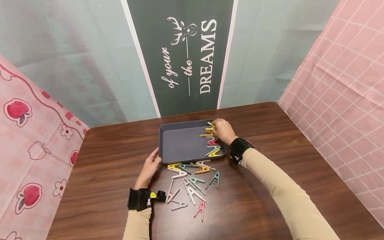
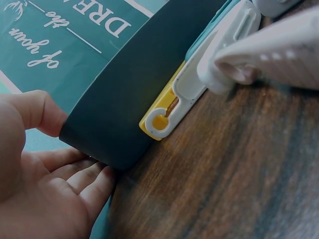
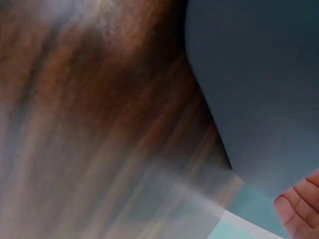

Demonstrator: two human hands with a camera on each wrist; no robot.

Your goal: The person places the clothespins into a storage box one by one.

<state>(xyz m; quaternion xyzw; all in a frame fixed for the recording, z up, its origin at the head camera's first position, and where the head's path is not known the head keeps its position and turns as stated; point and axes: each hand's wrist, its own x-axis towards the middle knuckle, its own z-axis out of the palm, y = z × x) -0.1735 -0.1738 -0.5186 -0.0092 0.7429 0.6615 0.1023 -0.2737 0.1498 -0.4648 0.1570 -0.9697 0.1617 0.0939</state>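
My left hand (image 1: 149, 169) grips the near left corner of a dark grey tray (image 1: 180, 145), thumb at the rim and fingers against the outer wall, as the left wrist view shows. At the tray's far right corner, my right hand (image 1: 224, 130) pinches a yellow clothespin (image 1: 211, 126); its fingertips are partly hidden. Below that one, a column of clothespins runs along the tray's right side, among them an orange-yellow one (image 1: 207, 135), a red one (image 1: 214, 142) and a yellow one (image 1: 214, 153). In the right wrist view, fingers (image 3: 303, 204) show beside the tray wall.
Loose clothespins lie on the brown wooden table (image 1: 105, 173) in front of the tray, including a pink one (image 1: 200, 210), a green one (image 1: 214, 180) and a white one (image 1: 180, 173). Some lie right against the tray's front wall. Curtains stand behind and at both sides.
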